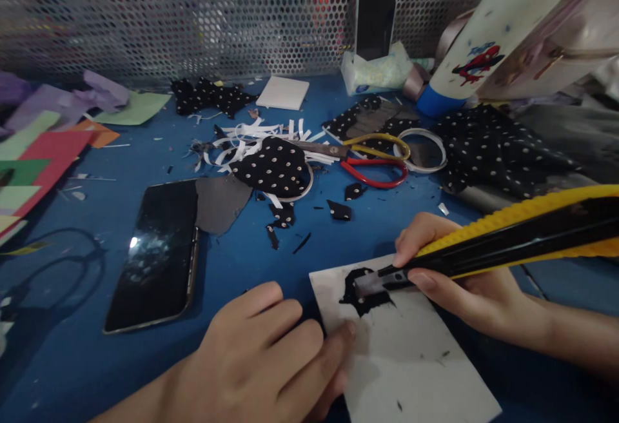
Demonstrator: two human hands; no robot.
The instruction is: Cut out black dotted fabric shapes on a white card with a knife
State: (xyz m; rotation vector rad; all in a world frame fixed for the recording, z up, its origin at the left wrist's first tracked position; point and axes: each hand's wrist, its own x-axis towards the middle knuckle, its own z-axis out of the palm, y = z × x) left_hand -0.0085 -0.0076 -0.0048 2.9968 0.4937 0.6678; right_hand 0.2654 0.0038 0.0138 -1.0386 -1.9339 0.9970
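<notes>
Two hands are at work over a white card [411,371] on the blue table [290,268], where a small black piece [371,307] lies near the card's far edge. The right hand [476,300] grips a yellow-and-black cutter [512,236], thumb and fingers closed near its front end, with the blade over the piece. The left hand [271,352] is curled, its forefinger on the card's left edge just beside the piece; whether it pinches the card I cannot tell. Some cutting looks done already: dark scraps [339,210] are scattered beyond the card, and white strips [251,133] lie heaped around the open scissors [333,150]. Farther along, by its look, is the spotted oval [273,165] lying over a thin ring, though whether the two are joined is unclear. The black piece itself seems unfinished, its outline ragged and notched, so trimming probably remains. Spotted cloth [488,146] lies bunched at the right, beside a bare white ring [443,152], apparently unused so far.
</notes>
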